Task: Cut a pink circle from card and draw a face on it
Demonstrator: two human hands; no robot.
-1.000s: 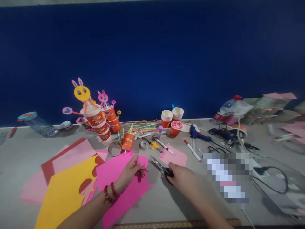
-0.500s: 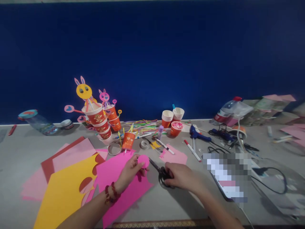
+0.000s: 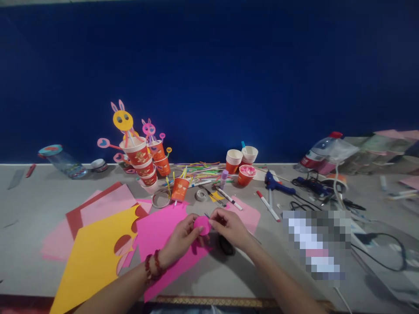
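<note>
My left hand [image 3: 186,233] grips a small bright pink paper circle [image 3: 202,225] by its left side, thumb on top. At the circle's right edge, the thumb and fingertips of my right hand [image 3: 229,226] are pinched on it. Black-handled scissors [image 3: 226,246] are below my right hand, which hides most of them; they appear to lie on the table. Under my left hand is a large bright pink paper sheet [image 3: 160,229]. Beside it, a yellow sheet [image 3: 93,248] has curved pieces cut from its right edge.
Stacked paper cups [image 3: 137,152] with paper bunny figures stand at the back left. Straws [image 3: 196,174], a tape roll [image 3: 200,195], markers [image 3: 268,206] and a blue glue gun [image 3: 278,185] lie beyond my hands. Right of my forearm is a blurred-out phone-like object [image 3: 314,246] near cables.
My right hand has let go of the scissors and moved left to the pink circle, now pinching its edge. The whole view has shifted slightly.
</note>
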